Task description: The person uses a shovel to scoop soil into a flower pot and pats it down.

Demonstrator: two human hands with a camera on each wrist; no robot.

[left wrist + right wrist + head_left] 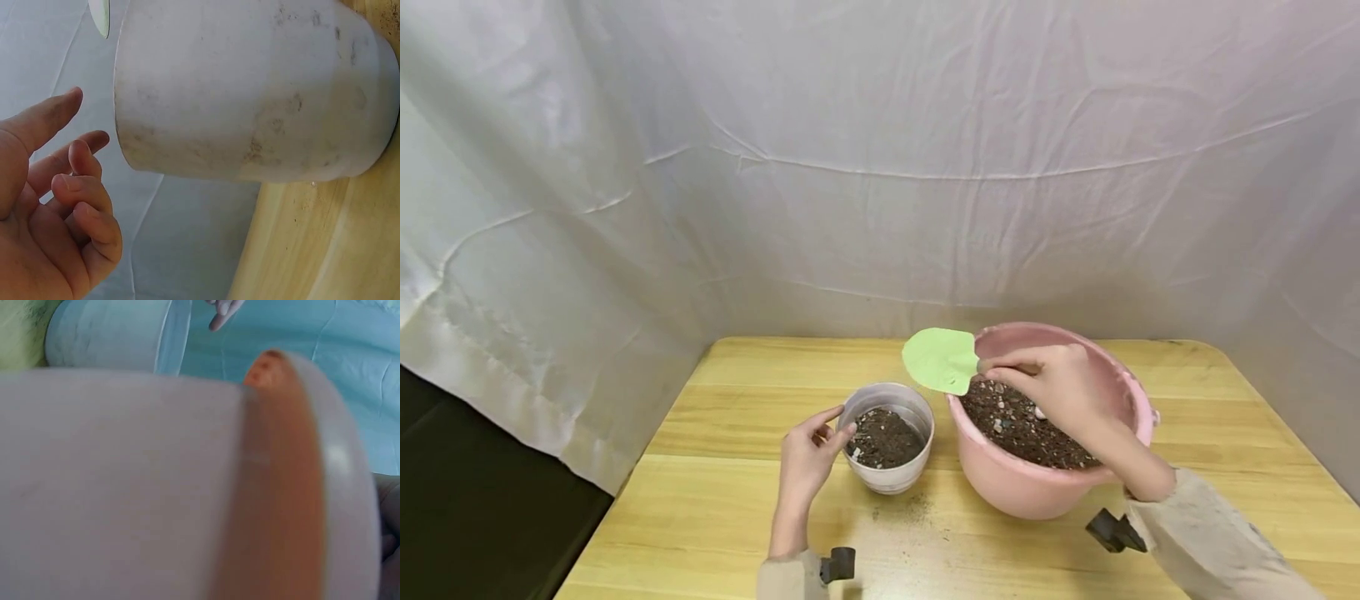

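Note:
A small white pot [891, 479] holding dark soil stands on the wooden table [722, 508]. My left hand [835, 425] hovers at its left rim, thumb and forefinger spread and holding nothing. In the left wrist view the hand [75, 162] lies loosely curled, just apart from the pot wall [250, 87]. To the right stands a pink basin [1037, 492] with stony soil [1022, 425] in it. My right hand [1000, 367] reaches over the basin and grips the handle of a green scoop [940, 360], whose blade sticks out over the basin's left rim. The right wrist view shows only the blurred basin wall [125, 487].
A white cloth [880, 167] hangs behind and around the table. Some soil crumbs [910, 508] lie on the wood in front of the small pot. The table's left edge drops to a dark floor [475, 517].

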